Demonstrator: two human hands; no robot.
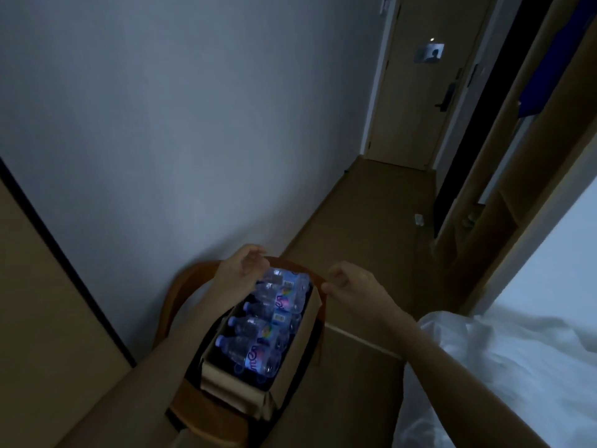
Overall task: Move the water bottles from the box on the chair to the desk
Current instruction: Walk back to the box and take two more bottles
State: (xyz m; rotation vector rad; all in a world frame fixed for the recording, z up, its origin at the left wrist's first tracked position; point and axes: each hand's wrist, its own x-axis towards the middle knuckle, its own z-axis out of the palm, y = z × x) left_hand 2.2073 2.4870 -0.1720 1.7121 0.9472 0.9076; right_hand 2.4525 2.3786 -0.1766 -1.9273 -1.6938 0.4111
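Reaching over the box on the chair, both hands are seen at its far end, w/ nothing lifted yet, so the step is judged to be the first grab of a bottle; all visible water bottles lie on their sides inside the box, caps toward the left hand's side. Well to the left of the left hand, a tan surface w/ a dark edge is seen, poss. the desk, but that can't be confirmed. The left hand is held over the farthest bottle, fingers loosely curled and holding nothing; whether the palm touches the bottle can't be told. Below and between the hands the bottles are packed close, approx. four or five rows. The right hand is placed just beyond the box's right rim, fingers curled w/ thumb and fingertips near the cardboard edge; whether the edge is pinched can't be told in the dim light. To the right of that hand, white bedding is seen. Next, a bottle needs to be wrapped round its body and raised clear of its neighbours, the box steadied by the other hand.
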